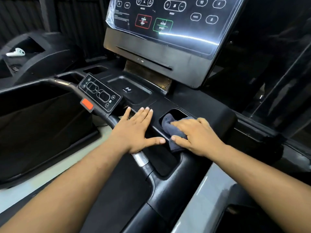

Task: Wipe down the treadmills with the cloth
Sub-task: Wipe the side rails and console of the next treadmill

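Both forearms reached in from the near edge toward the treadmill (193, 105) deck below the console (168, 22). On the right, the right hand (196, 137) pressed the dark cloth (171, 127) against the near rim of the cup holder (175, 113), its grip loose: fingers spread over the bunched fabric, thumb against its near edge, part of the cloth spilling into the recess. To its left, the left hand (134, 130) lay flat and empty on the deck, fingers straight, apparently bracing. Judging by this, the wiping of the tray and cup holder was under way; the next move probably called for pushing the cloth down into the recess and sweeping round its wall, then across toward the keypad (99, 92)
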`<action>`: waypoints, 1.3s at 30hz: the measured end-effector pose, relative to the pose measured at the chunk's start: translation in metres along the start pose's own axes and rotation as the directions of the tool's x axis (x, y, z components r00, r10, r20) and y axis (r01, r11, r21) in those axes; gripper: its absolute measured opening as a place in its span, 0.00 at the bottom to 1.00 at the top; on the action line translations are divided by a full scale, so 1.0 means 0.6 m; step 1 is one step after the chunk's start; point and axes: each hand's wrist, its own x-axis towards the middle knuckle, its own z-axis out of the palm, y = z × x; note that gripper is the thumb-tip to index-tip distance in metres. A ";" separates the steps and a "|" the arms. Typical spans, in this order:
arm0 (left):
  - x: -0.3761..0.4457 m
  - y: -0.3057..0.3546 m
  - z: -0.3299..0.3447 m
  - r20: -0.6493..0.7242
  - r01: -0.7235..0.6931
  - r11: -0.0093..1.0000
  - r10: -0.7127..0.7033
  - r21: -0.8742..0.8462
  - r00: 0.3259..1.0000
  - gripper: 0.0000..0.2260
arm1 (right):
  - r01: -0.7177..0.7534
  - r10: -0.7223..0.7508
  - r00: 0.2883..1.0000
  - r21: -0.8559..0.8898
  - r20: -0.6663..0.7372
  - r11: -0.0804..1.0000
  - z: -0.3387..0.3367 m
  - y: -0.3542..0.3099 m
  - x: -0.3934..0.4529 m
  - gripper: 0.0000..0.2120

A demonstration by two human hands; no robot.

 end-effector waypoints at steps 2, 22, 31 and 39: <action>-0.002 -0.005 0.002 -0.001 0.004 1.000 -0.004 -0.014 1.000 0.58 | -0.080 0.079 0.995 -0.014 -0.053 0.997 0.006 -0.018 0.032 0.25; 0.006 -0.007 0.010 0.013 0.000 0.999 0.000 -0.034 1.000 0.56 | -0.116 0.108 0.990 0.095 0.085 0.989 0.002 -0.045 0.003 0.47; -0.004 0.000 0.008 0.066 -0.025 1.000 0.026 -0.019 0.997 0.62 | -0.104 0.078 0.938 0.061 0.337 0.993 -0.008 -0.048 0.072 0.34; -0.003 0.001 0.004 0.023 -0.041 0.999 0.041 -0.021 0.999 0.62 | 0.153 -0.266 0.920 -0.360 -0.289 0.920 0.004 0.021 -0.057 0.23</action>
